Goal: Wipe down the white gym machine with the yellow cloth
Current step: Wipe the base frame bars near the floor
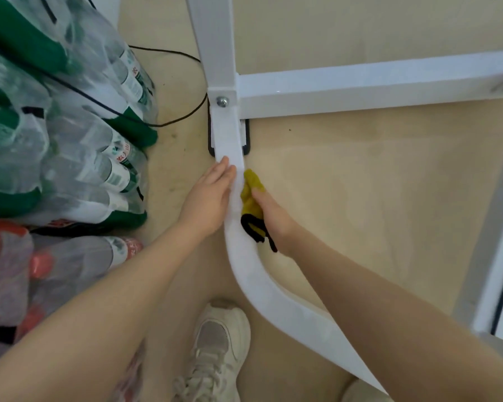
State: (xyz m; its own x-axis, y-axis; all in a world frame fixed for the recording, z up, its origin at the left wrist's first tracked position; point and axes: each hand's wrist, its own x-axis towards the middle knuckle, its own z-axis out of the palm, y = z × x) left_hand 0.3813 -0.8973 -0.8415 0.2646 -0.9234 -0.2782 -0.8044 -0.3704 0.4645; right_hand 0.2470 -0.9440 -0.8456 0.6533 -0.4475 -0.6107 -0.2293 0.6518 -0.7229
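the white gym machine (360, 82) fills the floor here, its square tubes bolted at a corner joint, with a curved tube (262, 282) sweeping down from that joint toward the person's shoe (215, 349). stacked packs of water bottles (70, 140) sit off to the left, a black cable (169, 123) trailing past them. the person bends over the curved tube. the left hand (209, 195) lies flat along the tube's left side, fingers straight, steadying it and grasping nothing. the right hand (270, 213) clutches the yellow cloth (251, 195), bunched up with its black edging hanging out, and presses it to the tube's right side. so the wiping looks to be on this low curved piece. next, i'd guess, the cloth needs sliding up toward the bolt (222, 101), keeping pressure on the tube's face.
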